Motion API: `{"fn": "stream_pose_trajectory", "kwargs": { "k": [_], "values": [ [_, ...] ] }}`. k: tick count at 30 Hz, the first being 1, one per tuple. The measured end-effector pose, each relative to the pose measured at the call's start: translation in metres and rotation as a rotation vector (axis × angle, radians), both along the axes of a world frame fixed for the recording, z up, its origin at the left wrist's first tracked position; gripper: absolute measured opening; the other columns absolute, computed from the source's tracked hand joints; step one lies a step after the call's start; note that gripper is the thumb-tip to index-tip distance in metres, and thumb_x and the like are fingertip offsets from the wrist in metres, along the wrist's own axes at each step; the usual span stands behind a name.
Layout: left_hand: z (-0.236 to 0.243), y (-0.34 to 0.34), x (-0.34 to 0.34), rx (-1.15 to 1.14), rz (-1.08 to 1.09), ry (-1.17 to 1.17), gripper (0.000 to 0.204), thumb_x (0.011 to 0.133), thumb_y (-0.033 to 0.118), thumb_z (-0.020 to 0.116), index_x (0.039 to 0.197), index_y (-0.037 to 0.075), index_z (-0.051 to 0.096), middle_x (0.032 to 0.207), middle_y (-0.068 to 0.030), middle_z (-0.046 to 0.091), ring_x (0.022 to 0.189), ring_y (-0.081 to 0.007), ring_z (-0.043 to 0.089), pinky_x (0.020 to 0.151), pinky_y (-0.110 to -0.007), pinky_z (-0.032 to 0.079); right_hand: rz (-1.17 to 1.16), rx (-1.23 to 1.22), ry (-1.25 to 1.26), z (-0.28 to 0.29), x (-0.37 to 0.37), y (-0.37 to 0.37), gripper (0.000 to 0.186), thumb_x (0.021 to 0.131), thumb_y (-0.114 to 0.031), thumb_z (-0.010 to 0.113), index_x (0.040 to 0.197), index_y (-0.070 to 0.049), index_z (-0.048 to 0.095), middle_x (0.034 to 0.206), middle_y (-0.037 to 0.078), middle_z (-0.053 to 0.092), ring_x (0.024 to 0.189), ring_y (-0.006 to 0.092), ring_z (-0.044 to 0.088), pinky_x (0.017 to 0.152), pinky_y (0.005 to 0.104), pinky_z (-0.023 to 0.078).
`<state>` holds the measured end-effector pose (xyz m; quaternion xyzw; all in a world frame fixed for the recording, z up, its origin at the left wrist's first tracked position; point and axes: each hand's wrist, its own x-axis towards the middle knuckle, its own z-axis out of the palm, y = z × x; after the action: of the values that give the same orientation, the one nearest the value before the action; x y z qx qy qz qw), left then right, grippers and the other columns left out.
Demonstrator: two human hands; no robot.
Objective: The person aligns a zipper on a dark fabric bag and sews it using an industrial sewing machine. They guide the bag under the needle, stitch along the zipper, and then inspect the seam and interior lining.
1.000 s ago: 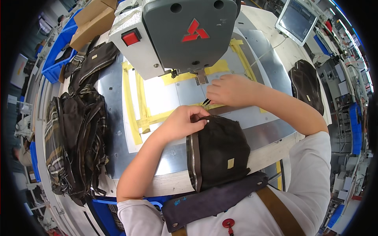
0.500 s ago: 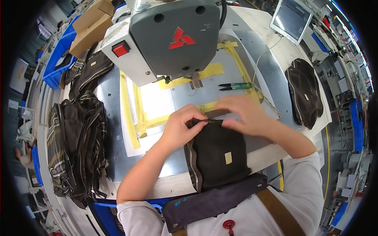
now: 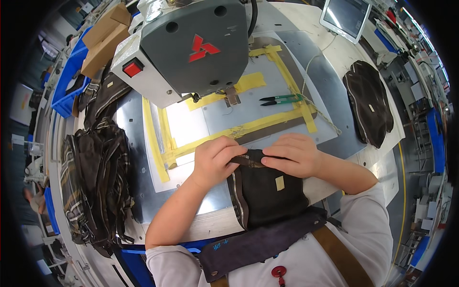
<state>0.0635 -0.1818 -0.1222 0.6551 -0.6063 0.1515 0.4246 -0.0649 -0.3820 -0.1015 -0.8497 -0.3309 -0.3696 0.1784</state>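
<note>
A dark fabric pouch (image 3: 267, 201) with a zipper along its left side and a small pale label lies at the table's front edge, its lower end against my body. At its upper end my left hand (image 3: 215, 161) pinches the end of the zipper edge between thumb and fingers. Just to the right, my right hand (image 3: 292, 155) grips the same folded top edge, thumb below and fingers above. Beyond both hands stands a grey sewing machine head (image 3: 196, 48), its presser foot (image 3: 232, 97) above the metal plate. Green-handled thread snips (image 3: 282, 100) rest right of the foot.
Several dark and plaid pouches (image 3: 98, 186) are heaped on the left, and a single pouch (image 3: 368, 103) lies at the right. Yellow tape (image 3: 229, 134) frames the work plate. A blue bin (image 3: 67, 95), a cardboard box (image 3: 105, 40) and a tablet screen (image 3: 345, 18) stand farther back.
My right hand has come down from its blurred raised position onto the pouch's top edge. That edge is now folded toward me, showing the zipper end. The view has shifted slightly.
</note>
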Motion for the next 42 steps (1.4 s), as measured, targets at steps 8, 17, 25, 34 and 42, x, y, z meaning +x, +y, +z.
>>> {"fn": "stream_pose_trajectory", "kwargs": {
  "k": [8, 17, 25, 34, 42],
  "values": [
    [0.003, 0.001, -0.015, -0.158, -0.071, -0.159, 0.024, 0.063, 0.006, 0.073, 0.083, 0.012, 0.063, 0.073, -0.0004, 0.058, 0.056, -0.0157, 0.056, 0.044, -0.026, 0.040, -0.029, 0.080, -0.009, 0.003, -0.025, -0.001, 0.015, 0.070, -0.007, 0.071, 0.084, -0.008, 0.067, 0.093, 0.006, 0.066, 0.072, 0.0200, 0.063, 0.062, 0.0302, 0.052],
    [0.004, 0.001, -0.019, -0.235, -0.084, -0.191, 0.022, 0.065, 0.004, 0.072, 0.084, 0.010, 0.062, 0.071, -0.0013, 0.056, 0.054, -0.0159, 0.055, 0.041, -0.027, 0.040, -0.046, 0.096, -0.035, 0.006, -0.024, 0.007, 0.022, 0.069, -0.009, 0.068, 0.090, -0.006, 0.067, 0.088, 0.006, 0.061, 0.070, 0.0204, 0.060, 0.058, 0.0297, 0.049],
    [0.014, 0.002, -0.025, -0.321, 0.075, -0.189, 0.024, 0.067, 0.023, 0.078, 0.079, 0.012, 0.060, 0.070, -0.0020, 0.056, 0.056, -0.0193, 0.053, 0.050, -0.031, 0.039, -0.162, 0.083, -0.107, 0.011, -0.013, 0.010, 0.025, 0.064, -0.011, 0.069, 0.089, -0.007, 0.067, 0.083, 0.002, 0.058, 0.068, 0.0174, 0.057, 0.056, 0.0283, 0.046],
    [0.011, 0.003, -0.042, 0.065, -0.120, 1.164, 0.015, 0.089, 0.019, 0.065, 0.086, 0.004, 0.063, 0.067, 0.0003, 0.056, 0.057, -0.0073, 0.053, 0.052, -0.025, 0.041, -0.090, -0.049, -0.059, 0.010, 0.000, 0.022, 0.016, 0.071, -0.011, 0.069, 0.086, -0.008, 0.063, 0.087, 0.002, 0.056, 0.074, 0.0177, 0.057, 0.064, 0.0292, 0.046],
    [0.003, 0.006, -0.037, 0.160, -0.170, 1.002, 0.017, 0.092, 0.018, 0.060, 0.087, 0.002, 0.062, 0.070, -0.0024, 0.058, 0.059, -0.0092, 0.055, 0.055, -0.024, 0.043, -0.070, 0.425, 1.116, 0.035, 0.008, 0.012, 0.021, 0.093, -0.023, 0.056, 0.083, -0.004, 0.055, 0.072, 0.004, 0.051, 0.065, 0.0171, 0.047, 0.061, 0.0301, 0.039]
  ]
}}
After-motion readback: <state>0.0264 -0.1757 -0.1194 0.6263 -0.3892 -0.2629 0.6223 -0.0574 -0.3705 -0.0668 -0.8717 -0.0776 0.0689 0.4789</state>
